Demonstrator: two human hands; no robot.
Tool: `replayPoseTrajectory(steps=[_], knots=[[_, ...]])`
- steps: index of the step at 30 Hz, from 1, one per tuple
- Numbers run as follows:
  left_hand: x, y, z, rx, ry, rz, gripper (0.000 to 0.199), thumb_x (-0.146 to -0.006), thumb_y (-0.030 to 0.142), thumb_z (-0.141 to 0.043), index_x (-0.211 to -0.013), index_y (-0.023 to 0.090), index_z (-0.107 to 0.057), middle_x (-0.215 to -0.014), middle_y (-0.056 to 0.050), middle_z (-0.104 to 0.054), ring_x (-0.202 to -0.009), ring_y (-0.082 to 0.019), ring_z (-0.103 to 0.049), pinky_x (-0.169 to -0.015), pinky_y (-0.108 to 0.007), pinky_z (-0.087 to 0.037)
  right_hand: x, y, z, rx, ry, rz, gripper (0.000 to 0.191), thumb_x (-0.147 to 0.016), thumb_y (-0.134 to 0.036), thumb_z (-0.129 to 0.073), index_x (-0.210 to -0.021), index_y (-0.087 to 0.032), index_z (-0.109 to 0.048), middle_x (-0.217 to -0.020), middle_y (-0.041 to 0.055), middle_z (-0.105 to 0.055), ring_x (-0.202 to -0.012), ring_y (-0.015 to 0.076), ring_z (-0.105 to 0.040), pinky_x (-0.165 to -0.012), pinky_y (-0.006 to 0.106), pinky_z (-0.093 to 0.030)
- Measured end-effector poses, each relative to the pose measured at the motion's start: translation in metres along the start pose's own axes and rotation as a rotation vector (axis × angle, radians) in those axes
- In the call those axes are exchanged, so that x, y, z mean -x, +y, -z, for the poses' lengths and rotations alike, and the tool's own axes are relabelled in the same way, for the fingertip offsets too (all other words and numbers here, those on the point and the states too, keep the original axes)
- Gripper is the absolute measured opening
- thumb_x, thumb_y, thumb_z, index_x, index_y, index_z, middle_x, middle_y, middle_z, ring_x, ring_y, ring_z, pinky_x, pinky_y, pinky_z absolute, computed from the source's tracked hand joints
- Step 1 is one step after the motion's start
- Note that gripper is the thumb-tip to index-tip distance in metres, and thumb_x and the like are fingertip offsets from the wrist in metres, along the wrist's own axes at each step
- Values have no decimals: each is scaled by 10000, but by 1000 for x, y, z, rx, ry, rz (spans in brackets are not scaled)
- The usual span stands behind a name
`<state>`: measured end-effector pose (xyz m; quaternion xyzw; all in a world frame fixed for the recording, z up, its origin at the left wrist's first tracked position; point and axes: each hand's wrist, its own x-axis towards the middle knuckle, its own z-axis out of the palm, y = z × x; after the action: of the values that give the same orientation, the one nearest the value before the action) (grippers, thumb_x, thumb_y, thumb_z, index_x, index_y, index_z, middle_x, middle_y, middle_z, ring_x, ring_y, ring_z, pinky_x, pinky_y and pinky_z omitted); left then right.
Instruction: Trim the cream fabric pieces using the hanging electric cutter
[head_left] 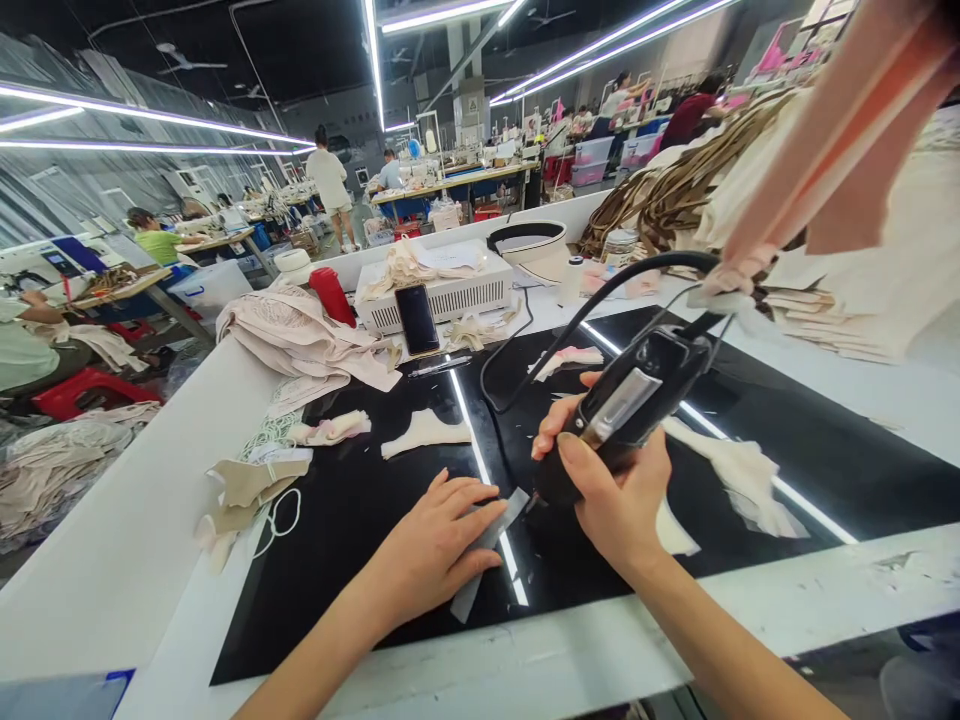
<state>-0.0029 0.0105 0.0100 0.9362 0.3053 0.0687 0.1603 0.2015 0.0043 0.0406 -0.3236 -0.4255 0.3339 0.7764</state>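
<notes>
With the fingers of the right hand (616,490), closed firmly around a black handheld power tool (626,390), holding it slanted, nose down and to the left. With the left hand (456,530), pressing nearly flat rather than gripping, fingers just a little apart, pinning a grey strip (514,508) (metal or plastic, hard to say which) aslant on the glossy black sheet (315,560). Pointing the tool's thin tip towards the strip's far end, very near it; touching or just short of it, impossible to tell, dark against dark.

Probably lining up tip and strip at this step, or already working along the edge. Calls next, most likely, for steady pressure from the left and a slow, controlled stroke from the right, well clear of the left fingertips.

Further out, beside the right wrist, note a partly hidden cream fabric piece (675,530); beyond the left hand, another cutout (424,433), lying flat. Up from the tool, follow the thick black cable (675,260), to pink cloth strips (847,200) hanging at the upper right. Towards the back of the white table (570,655), find a phone (417,320) propped against a vented white box (450,300).
</notes>
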Motion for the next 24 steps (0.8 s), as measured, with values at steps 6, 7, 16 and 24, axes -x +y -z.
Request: replayPoseTrajectory(steps=[6, 7, 16, 24], knots=[[-25, -6, -10, -17, -14, -38, 498, -1013, 375, -619, -1482, 268, -492, -1513, -91, -534, -1433, -269, -462, -1231, -629, -279, -2, 1, 2, 21, -6, 0, 335, -827, -247, -779, -1087, -290, -572, -843, -43, -684, -624, 139, -626, -589, 303, -557], [-26, -7, -12, -17, -9, -36, 501, -1013, 383, -619, -1485, 275, -490, -1516, -88, -530, -1430, -272, -463, -1229, -630, -280, -2, 1, 1, 23, -4, 2, 346, -825, -249, -778, -1096, -293, -566, -838, -43, -682, -624, 142, -627, -588, 304, -559], [-24, -8, -14, -16, 11, -30, 508, -1031, 409, -579, -1516, 314, -460, -1509, -67, -534, -1419, -259, -467, -1243, -602, -267, -3, 8, -1, 31, -18, 16, 366, -815, -228, -768, -1099, -286, -545, -831, -45, -684, -632, 144, -638, -616, 310, -560], [-24, -8, -14, 30, 4, -22, 506, -1037, 417, -569, -1517, 295, -462, -1524, -73, -531, -1438, -260, -455, -1251, -606, -240, -5, 13, 1, 82, 2, -16, 344, -835, -275, -776, -1103, -286, -561, -852, -38, -673, -631, 150, -637, -612, 322, -560]])
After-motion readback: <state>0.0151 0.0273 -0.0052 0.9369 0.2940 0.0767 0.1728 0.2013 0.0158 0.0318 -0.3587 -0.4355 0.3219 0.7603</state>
